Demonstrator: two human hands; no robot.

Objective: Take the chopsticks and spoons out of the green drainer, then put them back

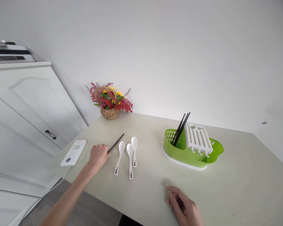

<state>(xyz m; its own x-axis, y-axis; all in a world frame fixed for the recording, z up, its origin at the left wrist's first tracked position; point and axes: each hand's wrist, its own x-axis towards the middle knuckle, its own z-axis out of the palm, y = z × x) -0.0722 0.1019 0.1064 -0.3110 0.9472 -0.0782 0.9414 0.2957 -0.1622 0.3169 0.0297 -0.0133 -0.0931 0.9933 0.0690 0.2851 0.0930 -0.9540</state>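
My left hand (99,155) is closed on a black chopstick (115,143), whose thin end sticks out over the table past my fingers. Three white spoons lie just to its right: a left spoon (119,158), a middle spoon (130,160) and a right spoon (134,151). Near the front of the table, my right hand (182,205) has loosely bent fingers with a gap between them and holds nothing. Beyond it stands a green utensil holder (184,156) with a white slotted rack (198,138). Several black chopsticks (180,130) lean upright in its left compartment.
A wicker basket of artificial flowers (110,113) stands by the wall at the back left. On the table's left edge lies a white power bank-like device (74,153) with a cable (54,187). White cabinets (37,110) flank the table (151,194) on the left.
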